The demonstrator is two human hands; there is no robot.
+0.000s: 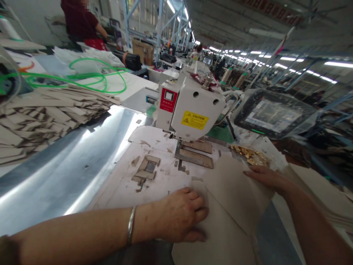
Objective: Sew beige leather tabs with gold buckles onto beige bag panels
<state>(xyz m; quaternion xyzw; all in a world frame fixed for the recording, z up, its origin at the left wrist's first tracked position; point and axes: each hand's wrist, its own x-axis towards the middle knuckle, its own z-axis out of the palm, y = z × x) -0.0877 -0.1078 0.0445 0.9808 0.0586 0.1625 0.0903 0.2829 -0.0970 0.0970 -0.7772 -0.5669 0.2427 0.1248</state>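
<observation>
long factory hall under strip lights, shiny metal table (68,165) in front, sewing machine (193,106) at its middle. left hand (182,217) palm down, fingers close together, pressing on the near edge of a beige cloth piece (234,198); right hand (266,178) laid flat on the far corner of the same piece, just beside a heap of gold bits (249,154). cloth near the clamp plate (194,154) below the needle but short of it — by the look, not yet stitched. thick stack of cut pieces (46,121) at the left, seemingly unsewn — probably early in the work. green hose (82,79) behind, another person (79,18) at the back.
</observation>
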